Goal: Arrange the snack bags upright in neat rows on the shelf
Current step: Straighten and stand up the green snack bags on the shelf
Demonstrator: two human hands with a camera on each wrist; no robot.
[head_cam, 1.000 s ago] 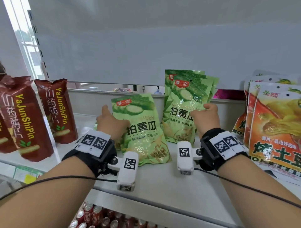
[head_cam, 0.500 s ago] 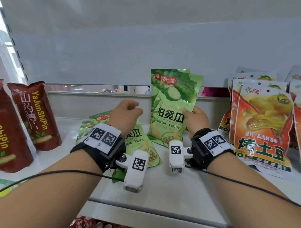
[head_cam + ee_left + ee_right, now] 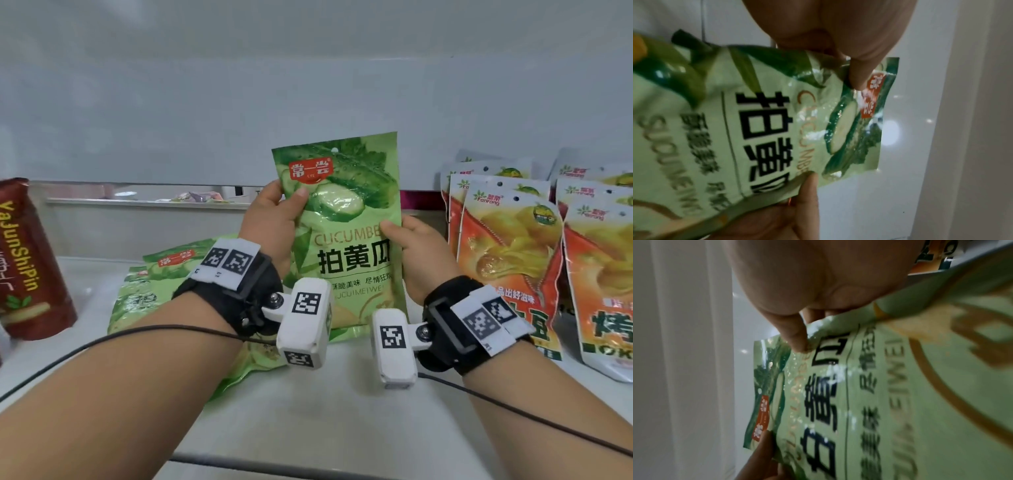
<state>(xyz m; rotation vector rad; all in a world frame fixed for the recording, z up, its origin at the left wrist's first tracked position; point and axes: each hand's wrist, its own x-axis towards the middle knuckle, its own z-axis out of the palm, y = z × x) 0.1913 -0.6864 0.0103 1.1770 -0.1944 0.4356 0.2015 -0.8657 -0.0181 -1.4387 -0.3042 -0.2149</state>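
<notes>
Left hand point(image 3: 270, 222) has joined right hand point(image 3: 416, 253), both gripping upright cucumber bag point(image 3: 346, 219) between them.

The head view is bright and evenly lit by soft, diffuse light, with only faint shadows under the forearms on the glossy white shelf point(image 3: 308, 418). Sheen glints off the crinkled green foil cucumber snack bag point(image 3: 346, 219) near its sliced-cucumber print. Straight lines bow toward the edges, strongest at 9 and 3 o'clock. Both wrist views are dimmer, soft and motion-blurred; the lettering nearest the lens smears. In the left wrist view, small bright reflections spot the white panel point(image 3: 892, 133) at 3 o'clock.
</notes>
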